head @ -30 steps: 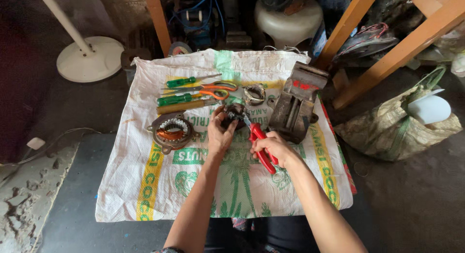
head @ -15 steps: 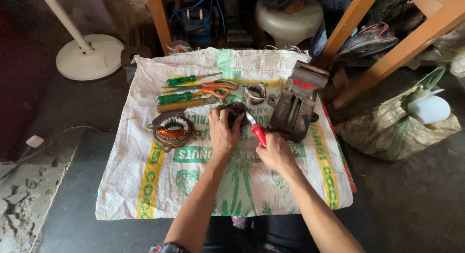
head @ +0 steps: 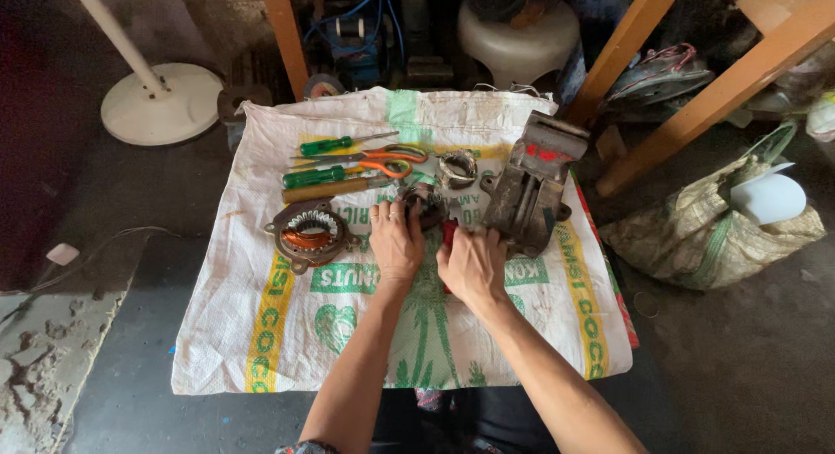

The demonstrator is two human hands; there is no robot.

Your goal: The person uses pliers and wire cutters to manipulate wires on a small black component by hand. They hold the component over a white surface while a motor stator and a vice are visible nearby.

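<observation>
Working mid-frame on the sack (head: 287, 332): left hand (head: 396, 245) is clamped over a dark metal part (head: 424, 202), palm down, fingers curled round it. Right hand (head: 474, 264), just beside it, is closed on red-handled pliers (head: 448, 235), wrist bent in. I'd pin the part flat and keep the pliers square so they don't slip.

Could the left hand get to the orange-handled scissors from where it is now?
Probably yes. The left hand rests on a dark metal part, and the scissors lie uncovered on the sack just beyond, nothing between.
</observation>
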